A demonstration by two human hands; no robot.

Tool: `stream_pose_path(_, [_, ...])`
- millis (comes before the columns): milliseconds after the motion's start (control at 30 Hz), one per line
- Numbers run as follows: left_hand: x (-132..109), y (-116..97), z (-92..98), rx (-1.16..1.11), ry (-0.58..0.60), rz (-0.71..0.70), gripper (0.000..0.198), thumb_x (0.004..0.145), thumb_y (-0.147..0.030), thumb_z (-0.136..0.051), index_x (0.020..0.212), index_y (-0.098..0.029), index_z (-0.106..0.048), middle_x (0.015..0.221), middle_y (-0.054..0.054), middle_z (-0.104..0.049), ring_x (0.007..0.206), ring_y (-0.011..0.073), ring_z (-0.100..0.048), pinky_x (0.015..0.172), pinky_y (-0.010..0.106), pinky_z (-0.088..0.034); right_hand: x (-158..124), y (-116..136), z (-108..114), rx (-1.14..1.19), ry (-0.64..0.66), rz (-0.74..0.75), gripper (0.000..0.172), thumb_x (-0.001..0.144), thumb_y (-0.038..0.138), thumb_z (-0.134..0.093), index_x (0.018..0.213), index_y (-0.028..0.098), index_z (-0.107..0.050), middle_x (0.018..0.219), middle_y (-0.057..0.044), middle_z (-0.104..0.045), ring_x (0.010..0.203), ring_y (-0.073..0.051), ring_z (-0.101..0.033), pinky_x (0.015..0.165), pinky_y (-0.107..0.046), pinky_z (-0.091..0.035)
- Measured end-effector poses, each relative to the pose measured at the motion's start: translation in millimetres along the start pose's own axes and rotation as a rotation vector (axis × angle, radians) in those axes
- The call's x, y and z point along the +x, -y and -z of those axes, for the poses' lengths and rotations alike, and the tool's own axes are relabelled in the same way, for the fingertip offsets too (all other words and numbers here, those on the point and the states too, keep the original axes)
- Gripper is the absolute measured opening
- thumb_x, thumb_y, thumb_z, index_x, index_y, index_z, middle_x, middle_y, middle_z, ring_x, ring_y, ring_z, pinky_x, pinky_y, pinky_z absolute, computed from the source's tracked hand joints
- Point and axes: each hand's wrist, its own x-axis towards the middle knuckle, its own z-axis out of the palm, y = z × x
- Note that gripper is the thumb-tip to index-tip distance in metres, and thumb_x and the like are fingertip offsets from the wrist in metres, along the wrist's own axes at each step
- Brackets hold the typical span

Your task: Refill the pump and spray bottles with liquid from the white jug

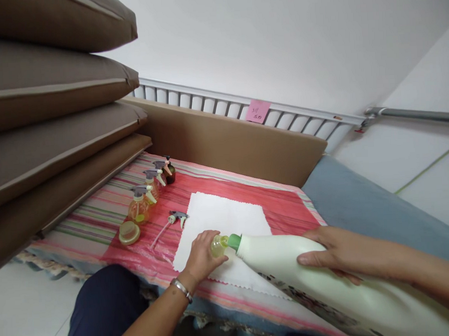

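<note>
My left hand (203,255) is closed around a small clear spray bottle (219,246) with its top off, on the white cloth. A yellowish tint shows inside it. My right hand (336,255) grips a large pale green jug (285,252), tipped nearly flat. The jug's green spout (234,241) meets the small bottle's mouth; I cannot tell whether liquid is flowing. Left of the hands lies a loose trigger sprayer (176,218) with its dip tube. The white scalloped cloth (227,213) is spread under the small bottle.
Several spray bottles (139,208) stand in a row at the left, with a round lidded tub (129,233) in front. Brown cushions (56,111) are stacked at the far left. A brown board (223,138) and a radiator (206,104) with a pink note (258,111) line the back.
</note>
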Motion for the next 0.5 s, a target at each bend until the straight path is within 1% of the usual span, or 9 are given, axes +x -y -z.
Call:
stream_pose_path(233, [-0.1, -0.3, -0.3, 0.004, 0.004, -0.006, 0.059, 0.06, -0.03, -0.078, 0.113, -0.024, -0.053, 0.11, 0.007, -0.061, 0.103, 0.0276, -0.055, 0.089, 0.045, -0.043, -0.8, 1.7, 0.8, 0.015, 0.012, 0.021, 0.039, 0.077, 0.05, -0.054, 0.079, 0.012, -0.056, 0.057, 0.002, -0.048, 0.042, -0.008, -0.041, 0.037, -0.018, -0.032])
stream_pose_path(367, [0.2, -1.3, 0.0, -0.001, 0.0, -0.011, 0.059, 0.059, -0.029, -0.078, 0.112, -0.024, -0.053, 0.109, 0.006, -0.061, 0.102, 0.0272, -0.055, 0.089, 0.044, -0.043, 0.4, 1.4, 2.0, 0.009, 0.014, 0.036, 0.041, 0.078, 0.051, -0.054, 0.081, 0.011, -0.058, 0.058, 0.001, -0.05, 0.043, -0.008, -0.042, 0.037, -0.018, -0.033])
stream_pose_path(500, [0.6, -0.1, -0.7, -0.003, 0.001, -0.01, 0.06, 0.059, -0.029, -0.078, 0.113, -0.024, -0.053, 0.11, 0.007, -0.061, 0.103, 0.0272, -0.055, 0.089, 0.044, -0.043, 0.4, 1.1, 2.2, 0.01, 0.013, 0.04, 0.039, 0.078, 0.05, -0.054, 0.081, 0.012, -0.059, 0.058, 0.0, -0.052, 0.042, -0.008, -0.042, 0.037, -0.018, -0.033])
